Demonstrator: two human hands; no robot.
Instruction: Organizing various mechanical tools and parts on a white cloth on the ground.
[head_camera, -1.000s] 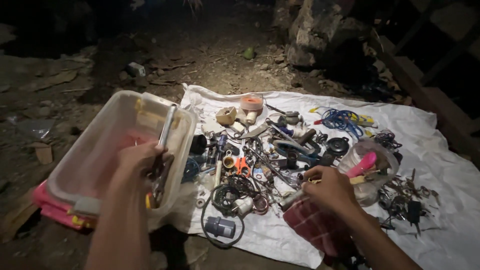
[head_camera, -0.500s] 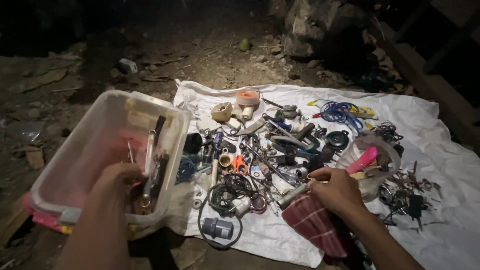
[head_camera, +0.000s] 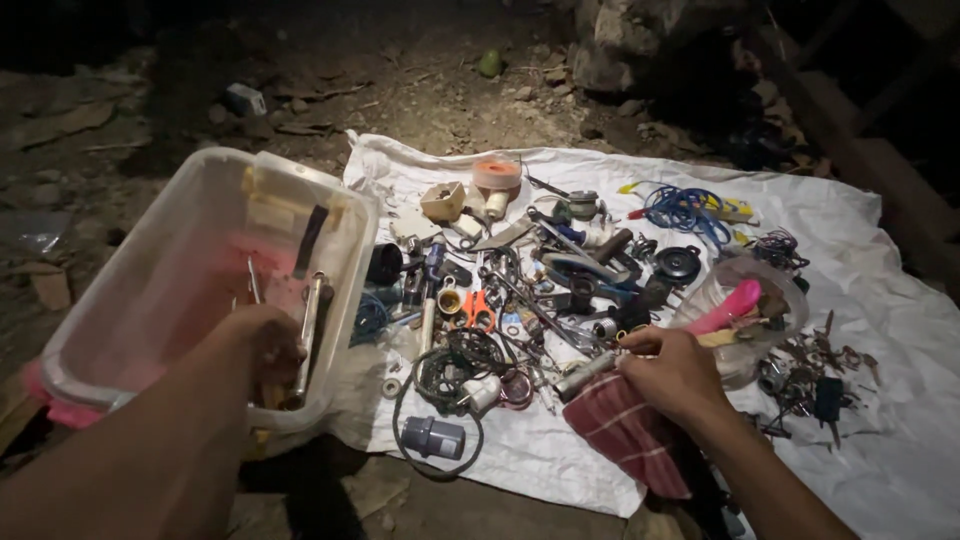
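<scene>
Plastic tub (head_camera: 150, 300): one, left hand (head_camera: 262, 345) inside | right hand (head_camera: 672, 372) gripping one metal tube (head_camera: 585, 375)

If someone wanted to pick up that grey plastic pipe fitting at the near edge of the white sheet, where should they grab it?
Across its short cylindrical body, fingers coming straight down from above. The grey fitting lies on its side on the white sheet, ringed loosely by a black cable, so a low sideways approach would likely snag the cable; the top is clear.

Left hand (head_camera: 262, 345), right hand (head_camera: 672, 372): bare, forearms bare, no sleeves, gloves, rings or watch visible.
</scene>
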